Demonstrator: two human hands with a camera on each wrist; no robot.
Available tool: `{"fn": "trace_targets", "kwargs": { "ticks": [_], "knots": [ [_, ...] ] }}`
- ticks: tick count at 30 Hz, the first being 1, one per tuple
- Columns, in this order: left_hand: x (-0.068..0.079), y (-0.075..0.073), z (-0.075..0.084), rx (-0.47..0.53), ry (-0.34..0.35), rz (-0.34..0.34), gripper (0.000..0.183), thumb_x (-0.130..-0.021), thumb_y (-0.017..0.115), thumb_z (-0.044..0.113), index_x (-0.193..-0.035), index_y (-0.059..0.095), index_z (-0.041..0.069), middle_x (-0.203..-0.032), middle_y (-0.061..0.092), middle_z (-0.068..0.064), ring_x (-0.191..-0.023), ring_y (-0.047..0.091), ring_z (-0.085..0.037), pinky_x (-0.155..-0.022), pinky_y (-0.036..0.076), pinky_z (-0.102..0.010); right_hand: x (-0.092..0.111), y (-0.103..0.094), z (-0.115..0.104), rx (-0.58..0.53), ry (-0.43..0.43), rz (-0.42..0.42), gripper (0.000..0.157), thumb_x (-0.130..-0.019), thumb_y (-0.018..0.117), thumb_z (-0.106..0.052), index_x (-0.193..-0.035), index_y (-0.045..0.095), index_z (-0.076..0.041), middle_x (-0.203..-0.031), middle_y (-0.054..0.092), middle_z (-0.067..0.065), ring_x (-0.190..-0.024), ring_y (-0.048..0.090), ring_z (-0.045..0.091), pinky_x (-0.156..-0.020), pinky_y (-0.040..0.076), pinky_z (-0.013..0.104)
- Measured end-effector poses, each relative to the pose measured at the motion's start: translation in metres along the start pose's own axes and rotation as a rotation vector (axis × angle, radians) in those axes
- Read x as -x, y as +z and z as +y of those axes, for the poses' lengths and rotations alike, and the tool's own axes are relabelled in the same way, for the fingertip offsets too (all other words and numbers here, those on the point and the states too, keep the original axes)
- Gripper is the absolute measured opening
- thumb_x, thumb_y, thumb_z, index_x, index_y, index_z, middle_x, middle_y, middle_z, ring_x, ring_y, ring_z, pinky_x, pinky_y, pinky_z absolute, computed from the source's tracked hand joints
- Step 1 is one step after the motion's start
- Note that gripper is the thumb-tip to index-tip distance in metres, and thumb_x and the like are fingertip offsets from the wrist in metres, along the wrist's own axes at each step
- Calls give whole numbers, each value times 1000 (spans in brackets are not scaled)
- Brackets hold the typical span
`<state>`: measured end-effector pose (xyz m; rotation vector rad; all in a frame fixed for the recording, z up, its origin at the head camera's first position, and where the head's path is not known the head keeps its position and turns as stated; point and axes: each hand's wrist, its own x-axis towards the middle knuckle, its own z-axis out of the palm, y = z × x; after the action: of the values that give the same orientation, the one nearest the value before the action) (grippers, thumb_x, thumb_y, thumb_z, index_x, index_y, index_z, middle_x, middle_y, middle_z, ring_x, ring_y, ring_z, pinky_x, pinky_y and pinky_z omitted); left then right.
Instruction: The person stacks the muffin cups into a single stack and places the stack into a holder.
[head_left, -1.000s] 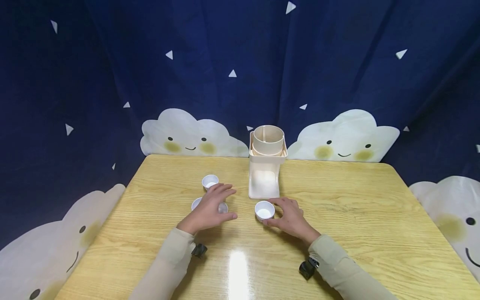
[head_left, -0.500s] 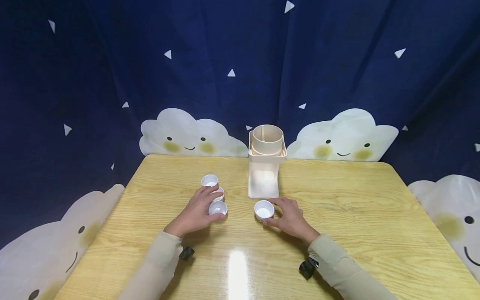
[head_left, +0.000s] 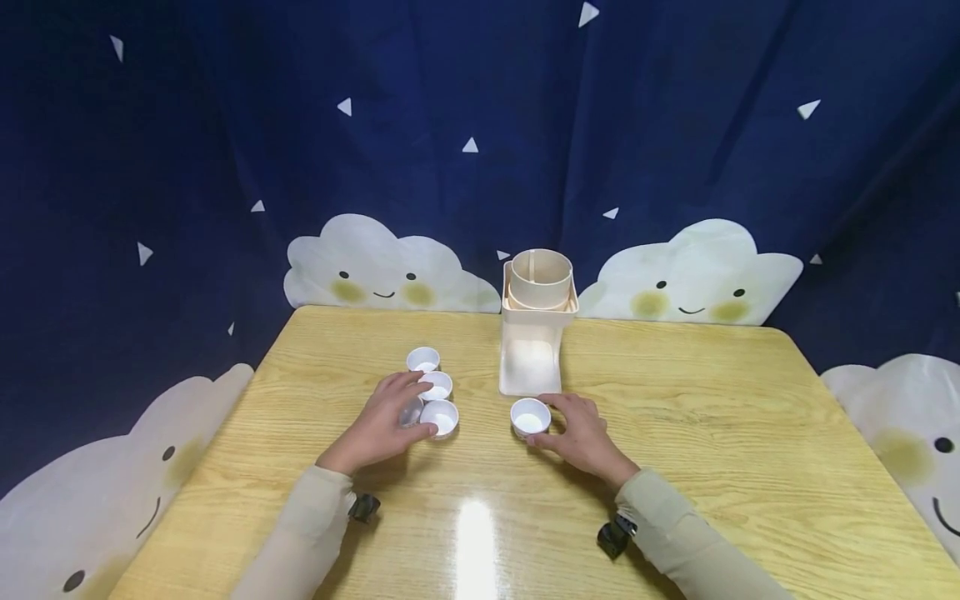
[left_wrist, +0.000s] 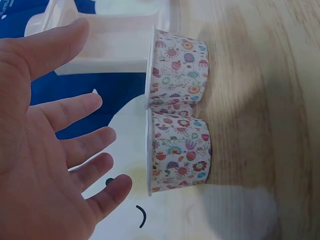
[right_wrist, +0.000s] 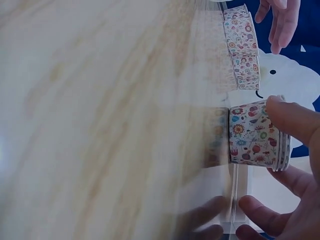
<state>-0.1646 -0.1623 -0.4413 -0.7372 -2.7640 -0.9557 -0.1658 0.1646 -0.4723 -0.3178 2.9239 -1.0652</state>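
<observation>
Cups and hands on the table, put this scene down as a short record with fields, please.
Right cup: upright on the table, flower-printed; several rims show, so probably nested
Right hand: grips the right cup between thumb and finger
Left cups: four, upright, grouped close; one partly hidden in the head view
Left hand: above the left cups, fingers relaxed, holding nothing
Stand: cream, round open top, beyond the right cup
Backdrop: dark blue curtain with smiling clouds

Plain beige sleeves (head_left: 300,533) show at seven and five o'clock, each with a small black boxy device (head_left: 364,508).
</observation>
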Motion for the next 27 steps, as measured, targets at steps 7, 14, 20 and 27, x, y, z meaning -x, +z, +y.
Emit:
{"fn": "trace_targets", "kwargs": {
  "ticks": [7,14,20,27],
  "knots": [
    [1,3,-8,0,-23,-6,57,-83,77,26,-132,60,2,-147,50,-21,-138,38,-44,-110,36,-64,0,-1,3,6,10,-8,62,-74,85,-40,-130,63,-26,-133,62,7,-129,44,36,-91,35,56],
    [3,0,-17,-49,-16,23,56,-80,79,24,-128,62,1,-143,54,-20,-134,41,-45,-108,38,-63,-1,0,4,18,22,-6,63,-73,85,-40,-131,63,-24,-135,61,8,-128,44,37,-90,36,56],
    [10,-7,-28,-70,-111,7,60,-81,81,29,-131,61,3,-147,49,-23,-140,36,-45,-112,34,-65,-3,-3,2,9,26,-14,63,-73,85,-40,-130,63,-24,-136,61,9,-129,43,38,-91,34,56],
    [15,-13,-36,-97,-138,12,67,-77,83,27,-135,58,3,-147,48,-26,-138,36,-48,-111,33,-68,-3,-4,0,1,34,-21,63,-72,86,-39,-129,64,-24,-134,61,9,-128,44,37,-90,34,56]
  ]
}}
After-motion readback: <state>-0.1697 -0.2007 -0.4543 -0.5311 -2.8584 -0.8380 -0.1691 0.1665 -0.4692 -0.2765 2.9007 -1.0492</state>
